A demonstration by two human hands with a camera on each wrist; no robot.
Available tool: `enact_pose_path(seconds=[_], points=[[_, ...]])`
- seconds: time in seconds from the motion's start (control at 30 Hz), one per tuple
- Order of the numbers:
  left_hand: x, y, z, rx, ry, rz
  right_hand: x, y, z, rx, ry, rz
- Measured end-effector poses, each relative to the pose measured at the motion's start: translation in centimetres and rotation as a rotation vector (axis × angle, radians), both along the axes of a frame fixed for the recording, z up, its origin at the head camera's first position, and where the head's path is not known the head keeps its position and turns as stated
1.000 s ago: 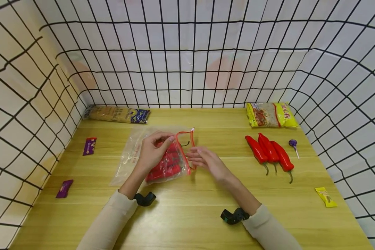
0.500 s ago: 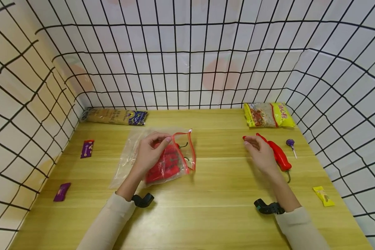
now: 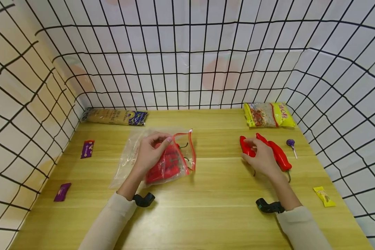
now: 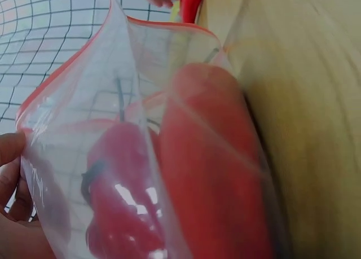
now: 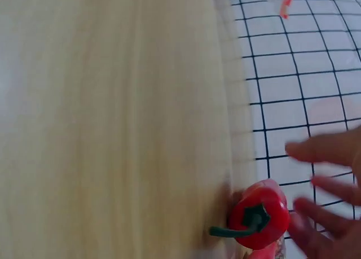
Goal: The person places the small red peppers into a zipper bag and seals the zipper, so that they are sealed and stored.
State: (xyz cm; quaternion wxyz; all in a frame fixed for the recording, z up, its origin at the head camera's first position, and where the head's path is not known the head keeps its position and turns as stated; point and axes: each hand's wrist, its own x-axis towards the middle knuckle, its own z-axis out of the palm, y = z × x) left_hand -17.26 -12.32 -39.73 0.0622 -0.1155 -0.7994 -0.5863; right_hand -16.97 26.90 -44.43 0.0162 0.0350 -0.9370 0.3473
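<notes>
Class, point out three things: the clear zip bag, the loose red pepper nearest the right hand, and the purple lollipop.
Clear zip bag [image 3: 128,158]: head view, on its bare plastic wall.
Loose red pepper [image 3: 246,148]: head view, on its body.
Purple lollipop [image 3: 290,142]: head view, on its round top.

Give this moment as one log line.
left hand: pinches zip bag; right hand: fingers parted at loose pepper; inside bag: red peppers

Seemingly free lane, bag [image 3: 129,156] to pepper [image 3: 246,148]

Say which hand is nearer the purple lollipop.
Right. The right hand is left of the lollipop, by the chili peppers; the left hand is farther left, pinching the zip bag.
</notes>
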Motion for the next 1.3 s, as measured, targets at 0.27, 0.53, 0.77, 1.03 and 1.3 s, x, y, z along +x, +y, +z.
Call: enact_pose_path(seconds=[0.27,0.53,0.77,1.03,1.3], points=[[-0.5,-0.2,0.0,0.023,0.038,0.005,0.5,-0.5,-0.5,0.111,-0.080,0.004],[-0.1,0.1,0.0,-0.020,0.007,-0.013,0.8,-1.8,-1.2,0.062,-0.158,0.052],[0.0,0.3,0.2,0.003,0.016,-0.029,0.8,-3.1,-0.6,-0.131,-0.121,0.065],[-0.1,0.5,-0.3,-0.005,0.008,-0.014,0.8,-7.4,1.1,-0.462,-0.200,0.157],[0.0,0.6,-0.3,0.021,0.002,-0.021,-0.1,-12.1,0.3,-0.536,-0.138,0.164]])
